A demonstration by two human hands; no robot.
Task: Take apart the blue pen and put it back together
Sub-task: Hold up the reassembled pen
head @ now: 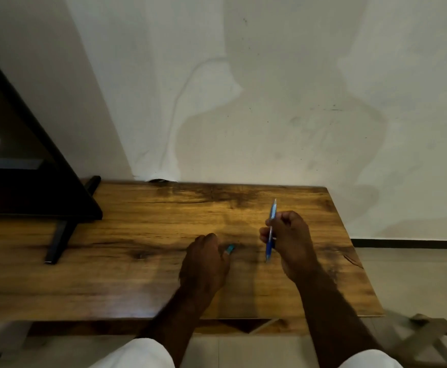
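My right hand (291, 240) grips the blue pen (270, 231) near upright, tip toward 6 o'clock, above the wooden table (137, 229). At its 9 o'clock, my left hand (203, 261) is closed on a small teal piece (230, 248), mostly hidden by fingers.

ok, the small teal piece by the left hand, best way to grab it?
Pinch the teal piece across its short sides, coming from above and from the right, its exposed end. It lies flat on the wooden table with its near end tucked under the left hand's fingers. The right hand is busy holding the blue pen upright.
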